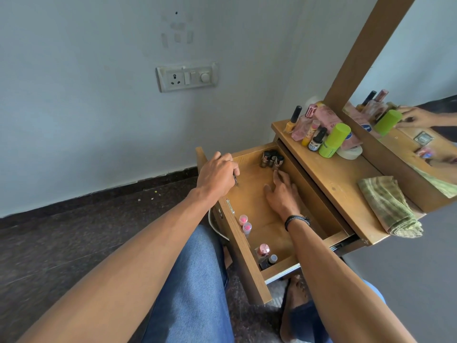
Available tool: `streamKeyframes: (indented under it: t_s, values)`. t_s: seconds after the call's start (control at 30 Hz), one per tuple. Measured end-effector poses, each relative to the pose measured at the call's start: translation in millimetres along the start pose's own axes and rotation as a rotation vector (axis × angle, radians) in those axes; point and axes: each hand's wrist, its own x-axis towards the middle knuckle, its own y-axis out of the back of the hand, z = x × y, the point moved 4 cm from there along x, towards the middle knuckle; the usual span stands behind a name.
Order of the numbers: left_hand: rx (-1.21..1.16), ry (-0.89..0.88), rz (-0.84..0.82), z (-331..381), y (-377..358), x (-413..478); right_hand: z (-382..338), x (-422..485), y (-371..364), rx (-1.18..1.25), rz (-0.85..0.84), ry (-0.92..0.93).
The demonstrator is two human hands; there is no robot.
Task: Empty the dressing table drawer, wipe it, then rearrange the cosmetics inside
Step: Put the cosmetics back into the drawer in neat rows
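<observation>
The drawer [249, 194] stood pulled out from under the worktop [333, 179], and both hands were over it. The left hand [217, 173] hung above the drawer's far left corner, its fingers curled and pinching a thin dark stick [235, 179] that pointed down towards the drawer's floor. What the stick was, I could not tell.

The right hand [282, 196] lay inside the drawer, palm down, fingers spread and reaching for the far end. Their tips were just beside a cluster of dark tubes [272, 159] that stood upright in the drawer's far right corner; whether they touched, I could not make out. A dark bracelet [296, 221] sat on that wrist.

Along the drawer's front panel stood two pink-capped tubes [245, 224], and in its near corner a few small bottles [264, 253].

Behind the drawer, on the worktop, a crowd of cosmetics waited: a green tube [335, 139] lying tilted, with bottles [306, 127] around it. A folded green cloth [388, 206] lay on the worktop well to the drawer's right, and the mirror [420, 70] rose behind it all.
</observation>
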Motion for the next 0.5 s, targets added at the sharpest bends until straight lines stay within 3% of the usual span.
streamKeyframes:
  t_s: [0.5]
  values:
    - [0.001,0.009,0.007,-0.7,-1.4,0.6,-2.2,4.9,1.4,-0.123,-0.038,-0.027]
